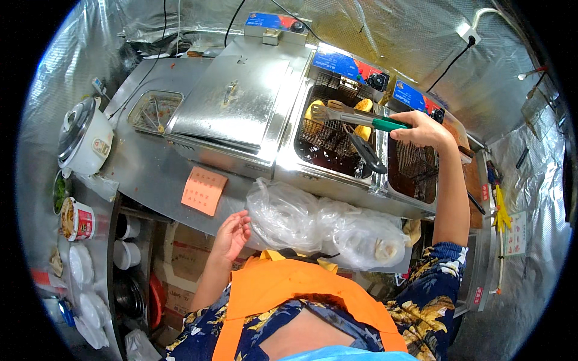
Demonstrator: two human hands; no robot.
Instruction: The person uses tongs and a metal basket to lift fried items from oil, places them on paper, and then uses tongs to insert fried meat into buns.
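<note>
My right hand (426, 129) is closed round the green handle of metal tongs (347, 117). The tongs reach left over a wire fryer basket (326, 136), which sits in dark oil. Several golden-yellow fried pieces (363, 133) lie in that basket, partly behind the tongs. The black basket handle (368, 155) points toward me, just below the tongs. My left hand (231, 232) hovers near the counter's front edge, fingers loosely curled and apart, with nothing in it. Nearest to it are clear plastic bags (286, 216) and an orange paper note (204, 191).
A metal lid (233, 99) covers the left fryer. Another wire basket (415, 157) sits in the right fryer, under my forearm. On the left stand a white rice cooker (86, 135), a tub of food (77, 219) and a small strainer basket (155, 112).
</note>
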